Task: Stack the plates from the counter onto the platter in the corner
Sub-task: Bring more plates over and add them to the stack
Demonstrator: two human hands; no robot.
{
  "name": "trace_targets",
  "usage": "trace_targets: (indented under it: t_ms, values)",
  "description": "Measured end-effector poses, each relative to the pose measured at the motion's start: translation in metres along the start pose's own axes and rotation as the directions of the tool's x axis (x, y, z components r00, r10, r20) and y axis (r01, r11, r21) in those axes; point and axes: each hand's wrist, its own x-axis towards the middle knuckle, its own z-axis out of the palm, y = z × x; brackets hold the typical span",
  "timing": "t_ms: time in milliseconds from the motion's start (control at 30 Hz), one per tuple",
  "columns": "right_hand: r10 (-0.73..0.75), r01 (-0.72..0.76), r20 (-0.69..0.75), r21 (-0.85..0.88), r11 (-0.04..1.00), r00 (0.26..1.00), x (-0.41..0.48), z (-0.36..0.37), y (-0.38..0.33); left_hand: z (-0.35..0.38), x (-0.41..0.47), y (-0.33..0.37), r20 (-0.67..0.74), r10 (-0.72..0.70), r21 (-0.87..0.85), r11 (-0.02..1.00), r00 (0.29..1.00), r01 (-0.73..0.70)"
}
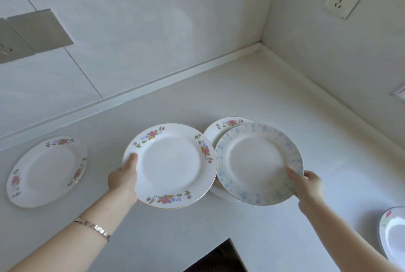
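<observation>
One far plate (226, 124) mostly behind blue plate (258, 162); rt-edge plate (394, 234) cropped.

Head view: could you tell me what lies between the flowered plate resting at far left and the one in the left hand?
Only bare counter shows between the resting plate and the held plate in the head view.

Counter (252, 87) opens toward the corner; a floral plate (47, 171) lies far left, a grey-rimmed plate (393, 234) at right edge.
</observation>
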Motion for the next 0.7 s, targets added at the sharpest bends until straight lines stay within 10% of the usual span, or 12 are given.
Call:
trace_targets:
  t_ms: [700]
  values:
    - [-0.248, 0.291, 0.162, -0.665, 0.687, 0.955, 0.006, 0.041, -0.023, 0.009, 0.011, 0.018, 0.022, 0.012, -0.021, 1.0, 1.0, -0.011]
